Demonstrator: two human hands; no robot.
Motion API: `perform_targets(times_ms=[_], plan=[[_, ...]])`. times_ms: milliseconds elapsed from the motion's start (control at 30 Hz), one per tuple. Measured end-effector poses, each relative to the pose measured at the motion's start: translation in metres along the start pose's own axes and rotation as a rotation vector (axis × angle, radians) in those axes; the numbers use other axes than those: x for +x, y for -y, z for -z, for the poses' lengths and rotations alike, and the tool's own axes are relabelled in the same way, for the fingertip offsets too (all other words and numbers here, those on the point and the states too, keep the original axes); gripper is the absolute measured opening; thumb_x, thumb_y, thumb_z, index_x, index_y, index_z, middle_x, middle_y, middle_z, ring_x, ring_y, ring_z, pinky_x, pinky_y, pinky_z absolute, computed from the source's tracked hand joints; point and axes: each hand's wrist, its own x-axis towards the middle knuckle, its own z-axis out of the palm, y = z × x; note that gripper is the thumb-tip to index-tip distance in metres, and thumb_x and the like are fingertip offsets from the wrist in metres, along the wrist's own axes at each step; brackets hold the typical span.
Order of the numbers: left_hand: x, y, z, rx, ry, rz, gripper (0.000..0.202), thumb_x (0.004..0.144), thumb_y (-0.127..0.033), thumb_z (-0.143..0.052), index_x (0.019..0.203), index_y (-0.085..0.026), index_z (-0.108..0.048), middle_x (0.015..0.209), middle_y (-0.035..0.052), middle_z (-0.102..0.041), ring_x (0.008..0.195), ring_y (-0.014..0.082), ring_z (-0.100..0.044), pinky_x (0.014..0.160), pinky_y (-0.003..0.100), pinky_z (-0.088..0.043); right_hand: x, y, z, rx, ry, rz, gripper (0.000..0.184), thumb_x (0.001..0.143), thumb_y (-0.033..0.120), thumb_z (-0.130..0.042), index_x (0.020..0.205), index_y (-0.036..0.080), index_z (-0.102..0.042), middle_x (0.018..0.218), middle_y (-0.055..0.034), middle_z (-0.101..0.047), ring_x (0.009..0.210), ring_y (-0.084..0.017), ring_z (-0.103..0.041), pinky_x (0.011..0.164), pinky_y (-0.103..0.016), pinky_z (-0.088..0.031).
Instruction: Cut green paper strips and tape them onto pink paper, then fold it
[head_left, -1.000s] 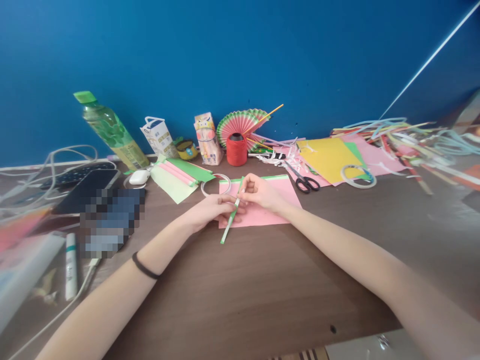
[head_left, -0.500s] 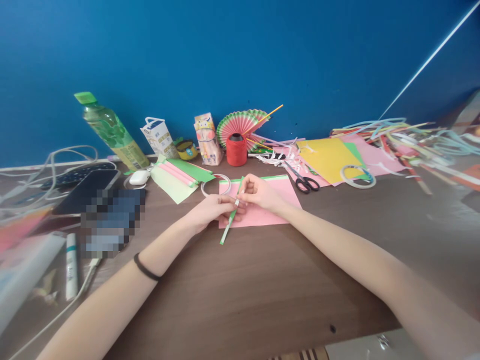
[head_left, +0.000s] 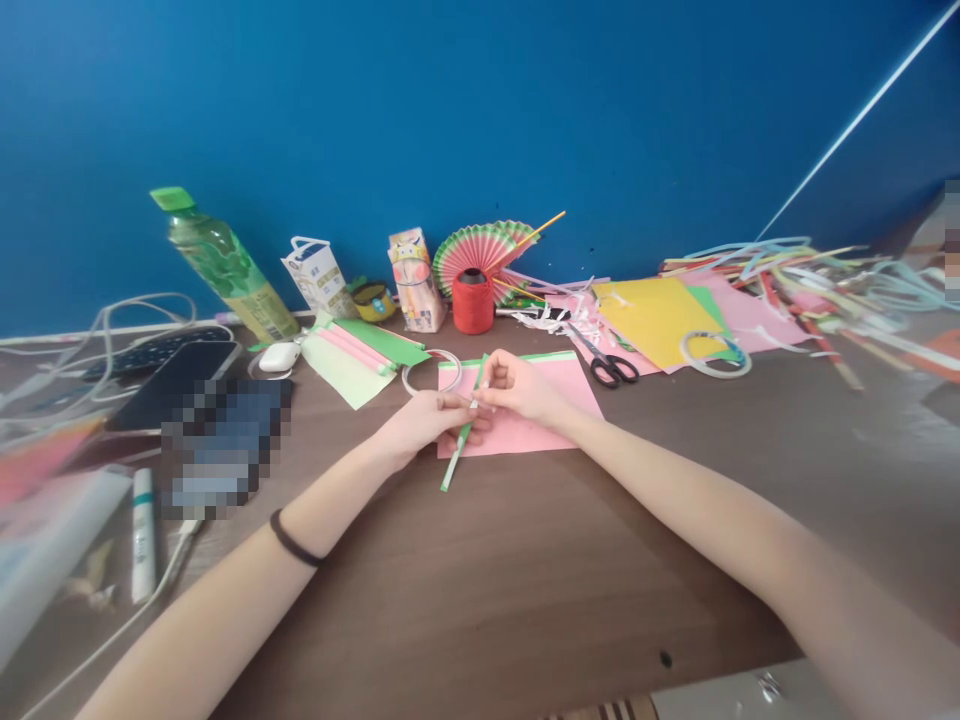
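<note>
Brown bench [head_left: 525, 570]: bare wood nearest me.
Green strip [head_left: 455, 462]: slanting over the near edge of the pink sheet [head_left: 555, 410].
Left hand [head_left: 424, 422]: my grip pinches the strip's middle.
Right hand [head_left: 517, 385]: fingertips pressed on its upper part.
Beyond: scissors [head_left: 607, 362], red thread spool [head_left: 473, 300].

Wall [head_left: 480, 110]: deep blue, matte, a thin white line slanting across its right side. Desk [head_left: 525, 590]: dark brown wood-grain, evenly lit.
</note>
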Motion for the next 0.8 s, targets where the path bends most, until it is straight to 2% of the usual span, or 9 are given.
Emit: perform_targets(times_ms=[233,433,600,800], plan=[[0.0002,-0.0016,-0.0003,-0.002,0.001,0.026,0.026,0.070,-0.026,-0.062,0.090,-0.010,-0.067,0.092,0.0132,-0.069,0.072,0.0174,-0.066,0.042,0.018,-0.039,0.0002,0.0016,-0.0010,-0.045,-0.013,-0.015,0.026,0.064,0.019,-0.062,0.073,0.019,-0.038,0.064,0.0070,-0.045,0.060,-0.008,-0.049,0.056,-0.023,-0.039],[-0.0009,-0.0025,-0.0008,0.003,0.016,0.011,0.023,0.070,-0.019,-0.057,0.089,-0.010,-0.066,0.091,0.0115,-0.069,0.069,0.0150,-0.065,0.043,0.017,-0.039,0.0000,0.0008,-0.0009,-0.034,-0.005,-0.015,0.027,0.064,0.021,-0.063,0.073,0.020,-0.038,0.064,0.0068,-0.046,0.059,-0.008,-0.049,0.057,-0.024,-0.040],[-0.0004,-0.0004,0.0019,0.002,0.051,-0.011,0.030,0.066,-0.014,-0.051,0.092,-0.012,-0.066,0.095,0.0107,-0.069,0.061,0.0131,-0.063,0.042,0.018,-0.038,-0.0001,-0.0013,0.0001,0.027,0.021,0.002,0.030,0.063,0.025,-0.066,0.074,0.020,-0.038,0.063,0.0068,-0.046,0.057,-0.008,-0.048,0.055,-0.024,-0.039],[-0.0003,0.0006,0.0008,-0.028,0.056,-0.001,0.028,0.073,-0.026,-0.051,0.092,-0.013,-0.066,0.093,0.0111,-0.070,0.060,0.0130,-0.063,0.042,0.019,-0.036,0.0001,-0.0009,0.0002,0.030,0.034,-0.009,0.031,0.060,0.022,-0.068,0.073,0.019,-0.040,0.064,0.0066,-0.048,0.058,-0.008,-0.048,0.056,-0.023,-0.039]])
